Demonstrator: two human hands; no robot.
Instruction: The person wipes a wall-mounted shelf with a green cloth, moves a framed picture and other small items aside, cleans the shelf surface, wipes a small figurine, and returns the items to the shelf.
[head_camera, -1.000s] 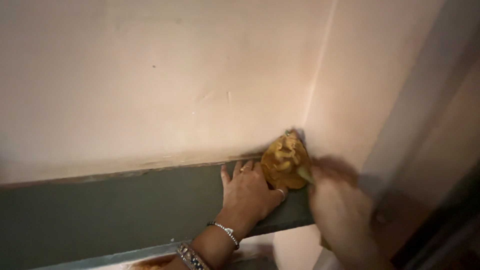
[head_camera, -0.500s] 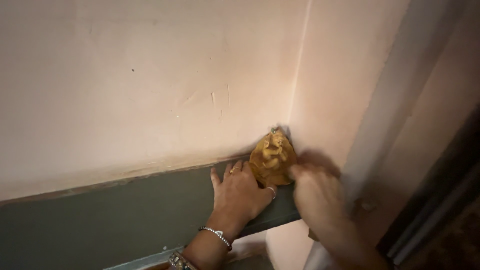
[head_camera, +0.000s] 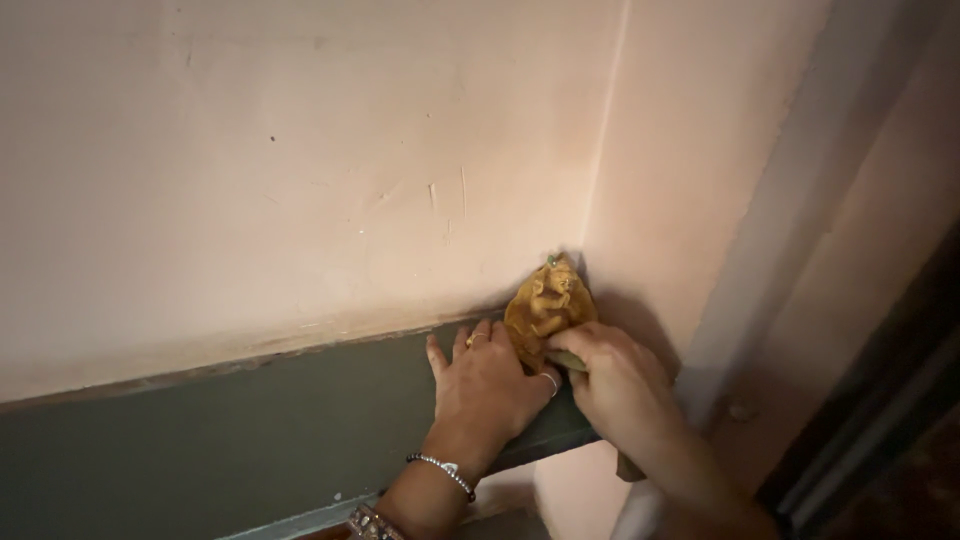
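A small golden-yellow carved figurine (head_camera: 547, 303) stands in the corner where a dark green shelf (head_camera: 250, 420) meets two pale pink walls. My left hand (head_camera: 487, 385) lies flat on the shelf, fingers spread, its thumb side against the figurine's base; it wears rings and a silver bracelet. My right hand (head_camera: 615, 385) comes in from the right and presses a greenish cloth (head_camera: 572, 362) against the figurine's lower right side. A strip of the cloth hangs below the shelf edge.
The side wall (head_camera: 690, 180) closes the corner on the right. Beyond it runs a grey door frame (head_camera: 800, 230) with a dark opening at the far right. The shelf stretches away to the left.
My right hand has moved left and closed in on the figurine's base with the cloth. The figurine now stands more upright in the corner. My left hand stayed flat on the shelf.
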